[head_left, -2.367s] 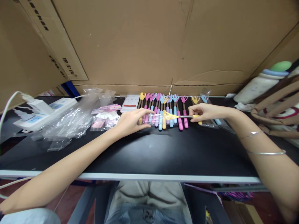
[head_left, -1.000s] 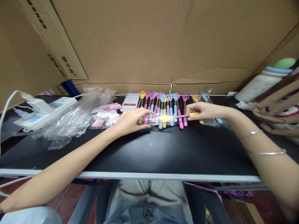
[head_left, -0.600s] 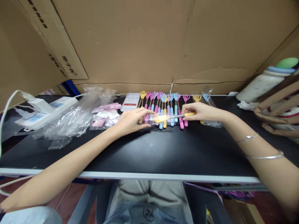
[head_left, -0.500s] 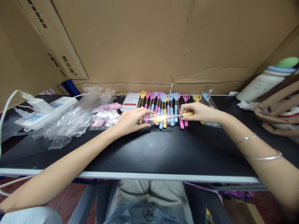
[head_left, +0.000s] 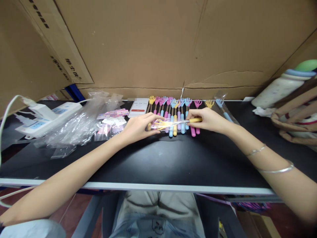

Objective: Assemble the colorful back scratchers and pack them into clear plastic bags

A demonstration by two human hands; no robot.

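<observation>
My right hand (head_left: 207,119) grips the handle of a yellow back scratcher (head_left: 163,125) with a hand-shaped head, lying crosswise with its head inside a clear plastic sleeve (head_left: 173,124). My left hand (head_left: 138,127) pinches the left end of that sleeve. Both hands sit over a row of several pink, blue, purple and yellow back scratchers (head_left: 176,114) laid side by side on the black table (head_left: 158,158). A yellow one (head_left: 209,104) and a blue one (head_left: 222,108) lie apart at the right.
A phone (head_left: 138,107) lies left of the row. Clear bags (head_left: 74,125), small pink packets (head_left: 111,117) and a white power strip (head_left: 47,117) fill the left side. Cardboard (head_left: 158,46) walls the back. A bottle (head_left: 279,87) and a bag (head_left: 294,115) stand at right.
My right hand has slid the yellow back scratcher leftward, so its head has gone deeper into the clear sleeve held by my left hand. My left hand stayed in place.
</observation>
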